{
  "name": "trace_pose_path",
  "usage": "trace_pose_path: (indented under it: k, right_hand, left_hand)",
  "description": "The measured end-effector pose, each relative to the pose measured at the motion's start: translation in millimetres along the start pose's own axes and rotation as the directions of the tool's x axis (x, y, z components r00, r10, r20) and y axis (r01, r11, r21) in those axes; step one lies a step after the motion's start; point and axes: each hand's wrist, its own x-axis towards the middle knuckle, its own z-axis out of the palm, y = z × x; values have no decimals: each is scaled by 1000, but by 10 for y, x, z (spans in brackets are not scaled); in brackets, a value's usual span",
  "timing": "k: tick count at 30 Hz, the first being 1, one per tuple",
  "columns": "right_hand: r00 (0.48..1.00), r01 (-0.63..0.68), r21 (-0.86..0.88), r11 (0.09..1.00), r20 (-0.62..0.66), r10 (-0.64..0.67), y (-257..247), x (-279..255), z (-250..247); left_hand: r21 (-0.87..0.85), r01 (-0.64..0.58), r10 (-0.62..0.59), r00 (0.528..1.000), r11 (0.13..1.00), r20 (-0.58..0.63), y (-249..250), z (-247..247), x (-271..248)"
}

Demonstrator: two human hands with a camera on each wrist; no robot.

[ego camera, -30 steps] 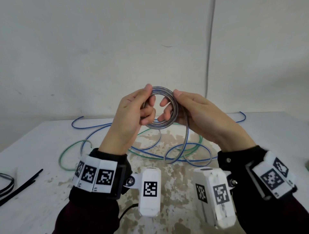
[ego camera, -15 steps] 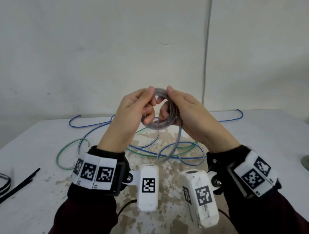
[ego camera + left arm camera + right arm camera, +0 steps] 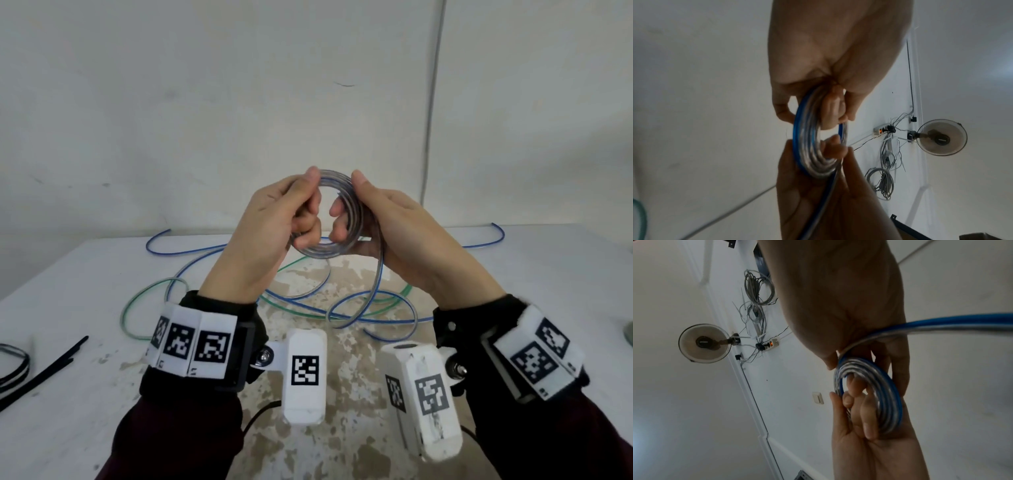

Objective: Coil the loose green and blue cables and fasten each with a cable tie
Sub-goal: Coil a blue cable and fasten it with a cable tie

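A small coil of blue-and-clear cable (image 3: 322, 251) is held up above the table between both hands. My left hand (image 3: 310, 205) pinches its left side, thumb on top and fingers curled through the ring. On the other side, my right hand (image 3: 337, 210) grips the coil, thumb on the upper rim. The uncoiled blue tail (image 3: 373, 301) drops from under the right palm to loose loops on the table. A green cable (image 3: 137, 301) lies loose beneath them. The wrist views show the coil (image 3: 807, 154) (image 3: 890, 399) edge-on between the fingers.
Black cable ties (image 3: 41, 370) lie at the table's left edge beside a dark coiled cable (image 3: 13, 363). The white table (image 3: 548, 274) has a worn brown patch in the middle. A wall stands close behind it.
Both hands drew together over the coil half a second ago, then spread apart again. The ring now faces me more openly, and the hanging tail has shifted slightly.
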Motion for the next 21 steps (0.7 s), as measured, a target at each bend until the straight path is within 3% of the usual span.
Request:
trace_pose_path:
  k: [3, 8, 12, 17, 21]
  right_hand:
    - [999, 44, -33, 999, 0, -44, -9, -9, -7]
    - [998, 61, -146, 987, 35, -57, -18, -38, -44]
    - [1000, 19, -106, 994, 27, -16, -40, -47, -5]
    - [999, 28, 23, 999, -33, -27, -80, -34, -5]
    - [995, 96, -90, 991, 10, -96, -66, -36, -38]
  left_hand:
    - [-47, 23, -23, 1000, 999, 9, 12, -1, 8]
    - [54, 128, -136, 972, 990, 192, 59, -59, -38]
    - [102, 49, -59, 993, 994, 100, 44, -42, -42]
    - [2, -7, 7, 1000, 1000, 4, 36, 1, -14]
    - [8, 106, -106, 980, 994, 170, 70, -7, -33]
